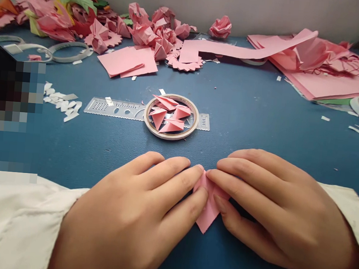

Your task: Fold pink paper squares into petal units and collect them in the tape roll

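Observation:
A small pink paper piece (pixel 208 213), its lower end pointed, lies on the blue table between my hands. My left hand (pixel 139 206) presses its thumb and index finger on the paper's left part. From the right, my right hand (pixel 273 208) has its index fingertip on the top edge and its thumb on the right part. Both hands' fingertips nearly meet at the paper's top, and they cover some of its folds. Beyond them, a tape roll ring (pixel 147 125) surrounds several folded pink pieces (pixel 172 125).
Under the ring lies a clear stencil ruler (pixel 102 107). White paper scraps (pixel 60 102) are at the left. Pink folded flowers (pixel 144 28), more tape rolls (pixel 69 52), a long pink strip (pixel 229 50) and pink sheets (pixel 332 84) line the back.

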{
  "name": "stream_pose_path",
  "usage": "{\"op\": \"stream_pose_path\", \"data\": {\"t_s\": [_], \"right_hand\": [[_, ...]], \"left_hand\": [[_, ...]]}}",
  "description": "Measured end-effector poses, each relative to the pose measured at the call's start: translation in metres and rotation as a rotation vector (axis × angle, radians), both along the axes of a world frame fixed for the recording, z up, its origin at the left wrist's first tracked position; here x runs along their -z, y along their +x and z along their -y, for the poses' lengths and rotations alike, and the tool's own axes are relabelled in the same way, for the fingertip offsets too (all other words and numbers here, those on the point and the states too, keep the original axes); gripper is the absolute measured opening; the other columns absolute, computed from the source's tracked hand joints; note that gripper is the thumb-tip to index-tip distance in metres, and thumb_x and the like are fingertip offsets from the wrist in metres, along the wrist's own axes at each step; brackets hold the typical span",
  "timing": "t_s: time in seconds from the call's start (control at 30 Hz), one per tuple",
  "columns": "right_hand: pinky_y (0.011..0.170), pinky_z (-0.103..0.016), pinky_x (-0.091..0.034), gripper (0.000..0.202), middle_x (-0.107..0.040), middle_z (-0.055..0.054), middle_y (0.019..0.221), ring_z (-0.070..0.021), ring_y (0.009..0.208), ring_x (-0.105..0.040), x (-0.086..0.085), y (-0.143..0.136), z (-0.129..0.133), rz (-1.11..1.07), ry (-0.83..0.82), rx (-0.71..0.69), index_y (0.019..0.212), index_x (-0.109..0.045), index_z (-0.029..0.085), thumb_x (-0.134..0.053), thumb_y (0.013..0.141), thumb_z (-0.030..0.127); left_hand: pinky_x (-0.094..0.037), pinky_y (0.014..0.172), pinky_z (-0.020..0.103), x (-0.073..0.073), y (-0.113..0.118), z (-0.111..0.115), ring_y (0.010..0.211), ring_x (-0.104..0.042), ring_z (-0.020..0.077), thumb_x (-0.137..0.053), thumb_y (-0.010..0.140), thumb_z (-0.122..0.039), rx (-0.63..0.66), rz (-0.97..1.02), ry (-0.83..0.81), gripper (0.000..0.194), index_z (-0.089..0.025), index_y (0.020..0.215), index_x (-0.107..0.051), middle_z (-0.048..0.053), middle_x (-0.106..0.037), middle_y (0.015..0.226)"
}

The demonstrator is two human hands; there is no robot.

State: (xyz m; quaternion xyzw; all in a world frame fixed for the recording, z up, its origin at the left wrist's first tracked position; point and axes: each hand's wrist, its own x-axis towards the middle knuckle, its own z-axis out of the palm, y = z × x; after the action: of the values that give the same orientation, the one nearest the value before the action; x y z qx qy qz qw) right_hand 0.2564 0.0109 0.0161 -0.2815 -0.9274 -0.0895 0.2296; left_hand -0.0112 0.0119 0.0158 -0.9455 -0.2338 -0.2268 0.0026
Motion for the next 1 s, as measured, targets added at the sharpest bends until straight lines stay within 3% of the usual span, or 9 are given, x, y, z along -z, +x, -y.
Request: {"op": "stream_pose_path", "data": {"t_s": [0.47,0.6,0.73,0.87,1.0], "right_hand": [[0.089,-0.044,-0.066,0.014,-0.081,-0.012,0.109,-0.0265,0.099,-0.071,-0.0005,0.0021,-0.0007,0.004,0.004,-0.011,0.121,-0.068,0.014,-0.055,0.118,0.011],[0.084,-0.046,-0.067,0.013,-0.082,-0.012,0.106,-0.0269,0.095,-0.073,-0.0002,0.0017,-0.0001,0.0,0.008,-0.011,0.12,-0.069,0.013,-0.057,0.116,0.01],[0.084,-0.045,-0.068,0.015,-0.084,-0.01,0.106,-0.0261,0.094,-0.074,0.0004,0.0001,0.0004,-0.003,-0.019,0.013,0.125,-0.07,0.014,-0.058,0.117,0.011],[0.079,-0.043,-0.066,0.025,-0.084,-0.01,0.096,-0.0249,0.086,-0.075,-0.001,-0.0005,-0.0006,-0.035,0.008,0.05,0.101,-0.074,0.018,-0.056,0.118,0.012],[0.077,-0.041,-0.065,0.036,-0.082,-0.009,0.089,-0.0238,0.081,-0.076,-0.0037,0.0001,-0.0017,-0.045,0.005,0.047,0.086,-0.07,0.022,-0.058,0.118,0.012]], "left_hand": [[-0.057,0.103,0.044,0.0001,-0.0006,-0.001,0.124,-0.076,0.0272,-0.027,0.128,-0.012,-0.009,0.036,0.039,0.046,-0.013,0.134,-0.073,0.007,-0.088,0.137],[-0.069,0.106,0.047,0.0013,0.0007,0.0011,0.123,-0.081,0.0316,-0.051,0.124,-0.029,-0.037,0.0,0.009,0.036,-0.019,0.141,-0.081,0.012,-0.089,0.134],[-0.073,0.111,0.055,0.0022,0.005,0.0028,0.133,-0.08,0.0386,-0.069,0.115,-0.048,-0.035,-0.051,-0.026,0.044,-0.023,0.149,-0.081,0.018,-0.086,0.144],[-0.073,0.113,0.057,0.0024,0.0043,0.0045,0.137,-0.08,0.0407,-0.071,0.113,-0.05,-0.03,-0.06,-0.04,0.048,-0.023,0.151,-0.081,0.018,-0.085,0.148],[-0.074,0.109,0.051,0.0035,-0.0016,0.0061,0.135,-0.082,0.0365,-0.066,0.114,-0.029,-0.032,-0.02,-0.012,0.04,-0.018,0.149,-0.081,0.015,-0.087,0.147]]}}
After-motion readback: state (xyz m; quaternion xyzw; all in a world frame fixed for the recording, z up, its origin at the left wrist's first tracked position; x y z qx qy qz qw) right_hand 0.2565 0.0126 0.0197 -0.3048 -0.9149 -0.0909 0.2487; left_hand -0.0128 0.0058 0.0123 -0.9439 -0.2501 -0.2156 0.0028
